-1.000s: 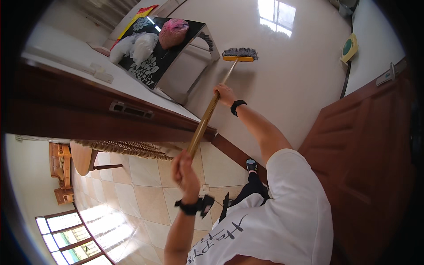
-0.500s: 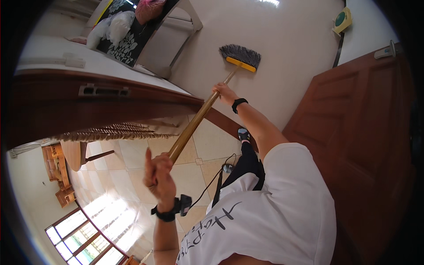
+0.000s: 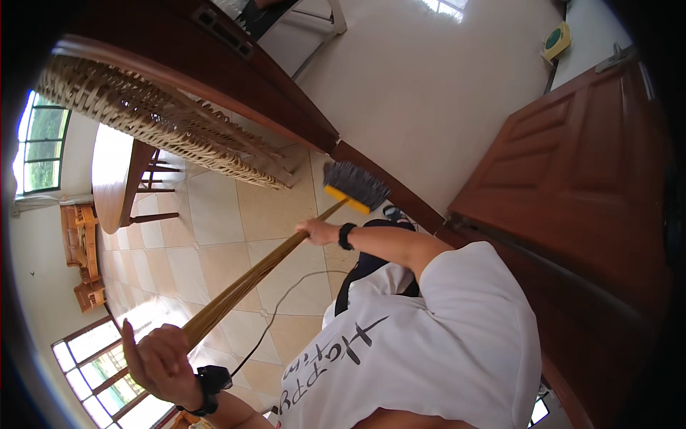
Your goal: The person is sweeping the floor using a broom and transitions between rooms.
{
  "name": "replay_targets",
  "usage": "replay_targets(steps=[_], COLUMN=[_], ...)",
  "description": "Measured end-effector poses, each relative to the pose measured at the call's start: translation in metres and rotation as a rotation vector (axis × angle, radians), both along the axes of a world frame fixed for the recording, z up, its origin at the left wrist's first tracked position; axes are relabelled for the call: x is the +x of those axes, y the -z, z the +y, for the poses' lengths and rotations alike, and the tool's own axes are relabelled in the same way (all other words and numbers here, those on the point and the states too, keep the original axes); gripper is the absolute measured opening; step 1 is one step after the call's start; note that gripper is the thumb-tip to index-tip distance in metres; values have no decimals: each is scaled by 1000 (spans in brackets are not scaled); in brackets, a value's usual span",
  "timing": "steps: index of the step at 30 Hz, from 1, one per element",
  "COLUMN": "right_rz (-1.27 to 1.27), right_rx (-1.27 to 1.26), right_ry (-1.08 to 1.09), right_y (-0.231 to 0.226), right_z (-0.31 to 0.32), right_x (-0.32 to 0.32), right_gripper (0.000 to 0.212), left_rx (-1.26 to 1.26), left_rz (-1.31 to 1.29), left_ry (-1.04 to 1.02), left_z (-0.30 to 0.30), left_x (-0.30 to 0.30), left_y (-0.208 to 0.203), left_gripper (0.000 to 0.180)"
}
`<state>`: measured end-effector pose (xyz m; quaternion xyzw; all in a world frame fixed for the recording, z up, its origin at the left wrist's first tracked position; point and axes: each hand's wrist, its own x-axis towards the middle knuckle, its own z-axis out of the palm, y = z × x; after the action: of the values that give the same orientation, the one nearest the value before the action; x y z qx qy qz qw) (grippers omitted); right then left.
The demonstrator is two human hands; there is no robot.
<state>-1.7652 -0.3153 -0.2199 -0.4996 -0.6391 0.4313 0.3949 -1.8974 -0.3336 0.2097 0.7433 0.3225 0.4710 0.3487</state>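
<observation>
A broom (image 3: 243, 284) slants across the view, with a long wooden handle, a yellow head block and dark grey bristles. My right hand (image 3: 321, 231) is wrapped round the lower part of the handle, close to the head. At the upper end, my left hand (image 3: 163, 363) grips the handle with one finger sticking out. The bristles (image 3: 356, 184) are over the tiled floor beside the dark red door sill (image 3: 389, 179), slightly blurred. Whether they touch the floor I cannot tell. Both wrists wear black bands; a cable runs from the left one.
A brown panelled door (image 3: 532, 154) stands open on the right. At the left are a door frame (image 3: 207, 64), a woven rattan piece (image 3: 171, 129) and a round table (image 3: 114, 179). Beyond the sill lies a pale floor with a white chair-like frame (image 3: 314, 32) and a yellow-green device (image 3: 556, 41).
The broom head has come back from the pale floor across the sill to the tiled side. Both hands moved left and nearer with the handle, and the view has turned.
</observation>
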Motion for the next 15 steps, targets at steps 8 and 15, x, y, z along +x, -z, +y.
replay_targets(steps=[8, 15], right_rz=[180, 10], right_rx=[208, 160], right_ry=[-348, 488], right_y=[-73, -102], right_z=[4, 34], right_x=[-35, 242], right_gripper=[23, 16], left_rx=[106, 25], left_rz=[-261, -60], left_ry=[73, 42], left_z=[-14, 39], left_x=[-46, -79], left_y=[-41, 25], left_gripper=[35, 33])
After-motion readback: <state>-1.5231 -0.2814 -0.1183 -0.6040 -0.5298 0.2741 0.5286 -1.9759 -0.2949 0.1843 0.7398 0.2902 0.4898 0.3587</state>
